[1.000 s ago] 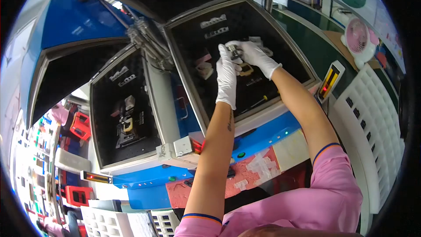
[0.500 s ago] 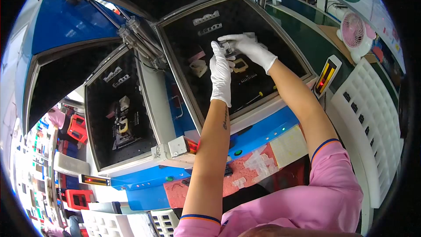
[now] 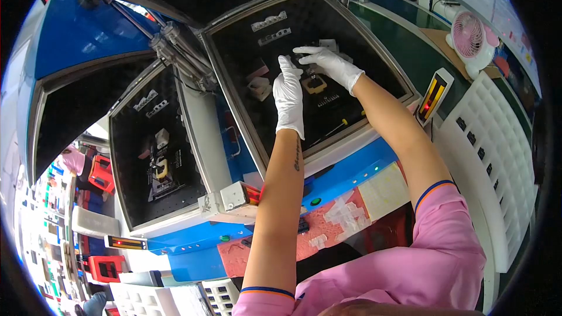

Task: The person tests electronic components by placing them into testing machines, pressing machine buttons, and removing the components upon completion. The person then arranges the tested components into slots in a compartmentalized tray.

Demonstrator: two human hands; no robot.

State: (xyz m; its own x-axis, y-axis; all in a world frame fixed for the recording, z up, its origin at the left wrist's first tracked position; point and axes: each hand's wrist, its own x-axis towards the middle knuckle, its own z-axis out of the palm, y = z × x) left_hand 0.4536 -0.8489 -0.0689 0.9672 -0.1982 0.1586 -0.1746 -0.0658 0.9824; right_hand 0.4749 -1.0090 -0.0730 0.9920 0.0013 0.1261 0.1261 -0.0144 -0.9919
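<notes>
My left hand, in a white glove, is over the dark bed of the right-hand machine, its fingertips apart and nothing visible between them. My right hand, also gloved, reaches in from the right with its fingers stretched out towards the left one. Just below the hands lies a cream frame-shaped piece on the bed. Left of my left hand is a pale block. Two slotted metal strips, one upper and one lower, lie farther back.
A yellow-handled screwdriver lies near the bed's front edge. The metal rim surrounds the bed. A second machine bed is at the left. On the right are a light-curtain post, a pink fan and a white foam tray.
My hands have moved slightly apart, and the silver part that was between them no longer shows there. The whole view has shifted a little.
</notes>
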